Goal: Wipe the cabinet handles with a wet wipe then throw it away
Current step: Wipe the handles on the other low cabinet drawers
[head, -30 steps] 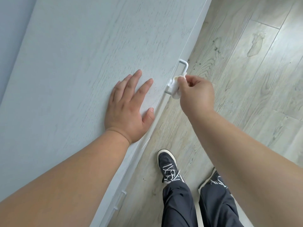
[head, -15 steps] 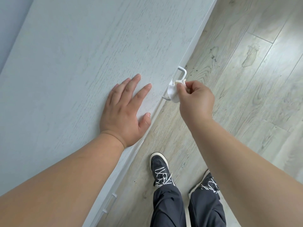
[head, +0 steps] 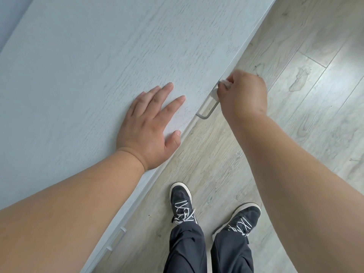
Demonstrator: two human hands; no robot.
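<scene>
Shoes [head: 181, 203] stand on floor [head: 295, 134] beside cabinet [head: 98, 56]; right hand [head: 244, 95] grips wipe [head: 224, 82] over handle [head: 208, 111], left hand [head: 147, 131] flat.

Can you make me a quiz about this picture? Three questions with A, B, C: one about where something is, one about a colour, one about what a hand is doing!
1. Where does the left hand rest? A) on the floor B) flat on the cabinet C) in a pocket
2. What colour are the laces on the shoes? A) white B) red C) green
3. What is the right hand doing? A) hanging empty B) holding the wet wipe on the handle C) waving
Answers: 1 B, its fingers lie straight on it; 2 A, white laces cross dark shoes; 3 B, its fingers curl round the wipe at the handle.
</scene>
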